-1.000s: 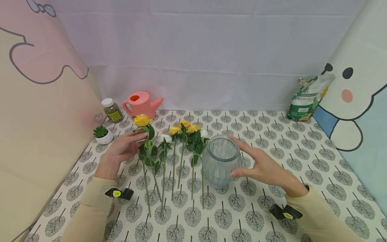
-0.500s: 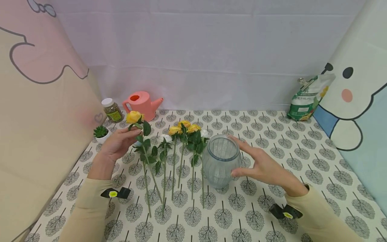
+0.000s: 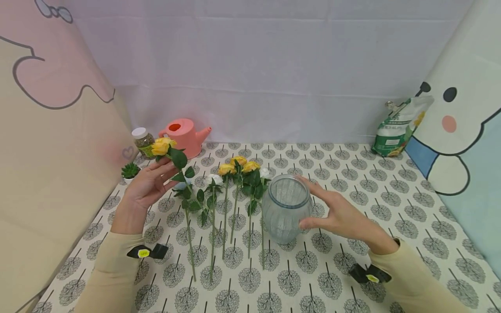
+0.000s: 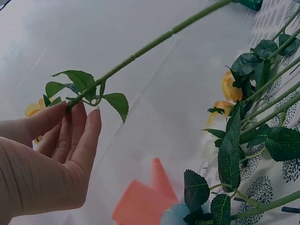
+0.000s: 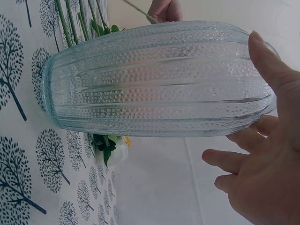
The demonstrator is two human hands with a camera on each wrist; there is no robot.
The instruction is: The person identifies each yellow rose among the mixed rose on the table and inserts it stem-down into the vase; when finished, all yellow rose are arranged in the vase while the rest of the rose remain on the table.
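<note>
With thumb and fingertips my left hand [image 3: 146, 187] pinches a yellow rose [image 3: 162, 146] by its green stem, just under the bloom. In the left wrist view the stem [image 4: 152, 44] slants up and away, with leaves close to the fingertips. A ribbed, pale blue glass vase [image 3: 285, 219] stands upright right of the middle. My right hand [image 3: 340, 213] holds it from the right near the rim, thumb in front and fingers curving round behind. More roses lie in a row between the hands: a light blue one [image 4: 174, 215], white ones [image 3: 214, 179] and yellow ones [image 3: 250, 166].
A pink watering can [image 3: 185, 134] and a jar with a white lid [image 3: 143, 141] stand at the back left. A small potted succulent [image 3: 130, 171] is beside the left wall. At the back right sits a clipped green-and-white bag [image 3: 397, 130]. Patterned cloth [image 3: 309, 282] covers the table.
My left hand has lifted the yellow rose up and to the left, away from the other flowers, uncovering the light blue rose. The right hand and vase have stayed in place.
</note>
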